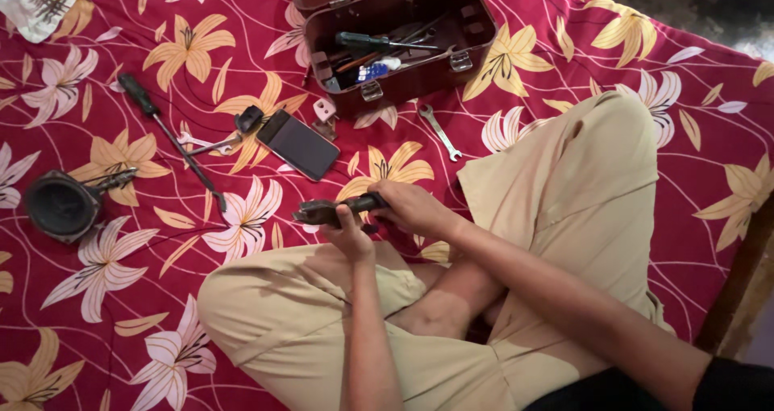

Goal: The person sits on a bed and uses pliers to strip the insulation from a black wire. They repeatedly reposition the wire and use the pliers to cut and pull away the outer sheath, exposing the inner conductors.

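crossed legs in tan trousers [564, 217] fill the foreground, and just past the knees both hands grip a dark metal tool [334, 210] above the floral red sheet [121, 298]: left hand [348, 235] pinching its middle, right hand [413, 209] wrapped round the right end. its long axis lies left-right, tip pointing left; a firm, level hold near the body looks best.

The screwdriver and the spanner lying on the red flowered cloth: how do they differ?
The screwdriver is longer, with a dark handle and thin dark shaft; the spanner is shorter, all pale bare metal, with open jaws at both ends. The screwdriver lies left of the phone, beside other small parts; the spanner lies alone just in front of the open toolbox. Both lie flat and slanted on the cloth, untouched by either hand.
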